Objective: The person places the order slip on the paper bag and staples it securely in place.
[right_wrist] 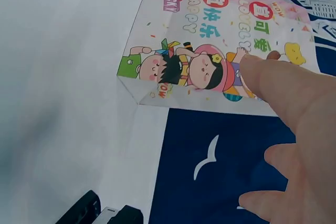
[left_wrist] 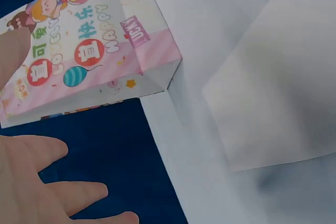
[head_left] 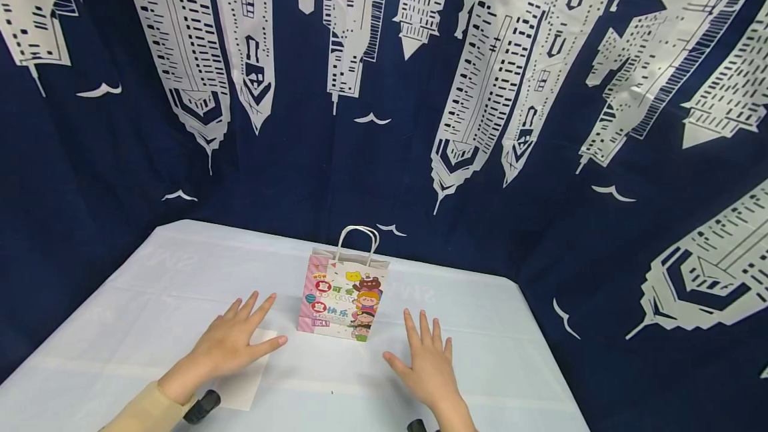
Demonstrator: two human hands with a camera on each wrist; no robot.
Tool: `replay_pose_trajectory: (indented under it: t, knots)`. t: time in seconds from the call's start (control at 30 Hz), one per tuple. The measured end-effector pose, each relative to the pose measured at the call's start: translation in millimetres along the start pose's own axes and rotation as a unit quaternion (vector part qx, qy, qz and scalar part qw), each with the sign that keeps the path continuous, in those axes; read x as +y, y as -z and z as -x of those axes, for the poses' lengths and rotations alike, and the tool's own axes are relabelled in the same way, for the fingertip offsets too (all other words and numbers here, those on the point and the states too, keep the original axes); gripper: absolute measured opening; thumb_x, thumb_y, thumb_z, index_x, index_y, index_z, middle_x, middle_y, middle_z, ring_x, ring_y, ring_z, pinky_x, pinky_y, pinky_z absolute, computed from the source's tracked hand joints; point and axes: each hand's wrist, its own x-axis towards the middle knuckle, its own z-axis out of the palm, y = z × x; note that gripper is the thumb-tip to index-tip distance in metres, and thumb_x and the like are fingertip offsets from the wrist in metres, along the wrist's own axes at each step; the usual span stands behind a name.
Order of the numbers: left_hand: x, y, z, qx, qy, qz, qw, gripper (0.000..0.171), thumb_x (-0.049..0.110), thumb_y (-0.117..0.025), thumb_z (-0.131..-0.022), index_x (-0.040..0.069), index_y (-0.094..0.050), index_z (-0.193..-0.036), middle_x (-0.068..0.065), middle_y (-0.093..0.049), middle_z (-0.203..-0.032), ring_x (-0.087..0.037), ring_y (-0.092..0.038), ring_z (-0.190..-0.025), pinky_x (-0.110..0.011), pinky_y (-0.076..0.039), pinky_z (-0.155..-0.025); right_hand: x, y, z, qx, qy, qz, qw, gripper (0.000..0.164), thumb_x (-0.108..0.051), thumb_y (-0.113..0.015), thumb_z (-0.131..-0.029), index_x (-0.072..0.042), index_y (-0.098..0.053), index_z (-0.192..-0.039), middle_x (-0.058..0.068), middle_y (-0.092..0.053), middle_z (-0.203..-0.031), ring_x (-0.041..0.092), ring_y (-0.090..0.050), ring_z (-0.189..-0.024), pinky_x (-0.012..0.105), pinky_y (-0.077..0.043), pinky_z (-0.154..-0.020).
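Observation:
A small paper gift bag [head_left: 342, 299] with cartoon figures, a pink side strip and white twisted handles stands upright on the table. To its left my left hand [head_left: 231, 342] is spread above a white sheet of paper [head_left: 243, 379], fingers straight and holding nothing. My right hand [head_left: 425, 364], also spread, is to the right of the bag and apart from it. The left wrist view shows the bag [left_wrist: 94, 45] beyond the left hand [left_wrist: 31, 182], with the paper [left_wrist: 278, 82] to the side. In the right wrist view, the right thumb overlaps the bag [right_wrist: 210, 45].
A pale cloth covers the table [head_left: 492, 339]. Behind it hangs a dark blue curtain [head_left: 336, 172] printed with white buildings and birds. Black wrist-camera parts show near the left wrist [head_left: 203, 407] and right wrist [head_left: 417, 425].

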Motion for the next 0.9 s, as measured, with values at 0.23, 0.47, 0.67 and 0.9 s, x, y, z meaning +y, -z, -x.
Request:
replay_pose_trajectory:
  t: [0.23,0.47,0.67,0.9]
  knots:
    - [-8.7,-1.4,-2.0,-0.006,0.012,0.026,0.9996,0.088,0.064,-0.052,-0.084,0.003,-0.033,-0.144,-0.034,-0.03,-0.142,-0.057,-0.03,-0.125,-0.068,-0.03,-0.09,5,-1,3,-0.004,-0.023,-0.01,1.0,0.085,-0.062,-0.058,-0.082,-0.013,-0.033,-0.146,0.026,-0.028,-0.147,0.051,-0.019,-0.133,0.072,-0.016,-0.097]
    - [-13.5,-1.0,-3.5,-0.032,0.035,0.042,0.998,0.09,0.061,-0.055,-0.084,-0.001,-0.03,-0.144,-0.038,-0.03,-0.139,-0.057,-0.031,-0.123,-0.068,-0.031,-0.09,8,-5,4,-0.006,-0.049,-0.017,0.999,0.085,-0.061,-0.059,-0.081,-0.011,-0.034,-0.145,0.027,-0.03,-0.145,0.052,-0.021,-0.132,0.071,-0.018,-0.096]
    - [-23.5,-5.9,-7.7,-0.044,0.044,0.05,0.9968,0.088,0.052,-0.062,-0.083,-0.006,-0.032,-0.141,-0.038,-0.035,-0.136,-0.057,-0.036,-0.12,-0.067,-0.032,-0.09,9,-10,7,0.004,-0.05,-0.02,0.999,0.08,-0.052,-0.064,-0.082,-0.008,-0.037,-0.144,0.029,-0.032,-0.143,0.052,-0.023,-0.13,0.07,-0.021,-0.096]
    - [-35.5,-16.7,-8.7,-0.059,0.054,0.04,0.9959,0.087,0.046,-0.069,-0.079,-0.005,-0.034,-0.14,-0.036,-0.038,-0.135,-0.055,-0.037,-0.119,-0.064,-0.032,-0.093,11,-16,10,0.009,-0.042,-0.025,0.999,0.077,-0.049,-0.064,-0.084,-0.006,-0.038,-0.143,0.031,-0.034,-0.141,0.053,-0.025,-0.129,0.068,-0.023,-0.097]
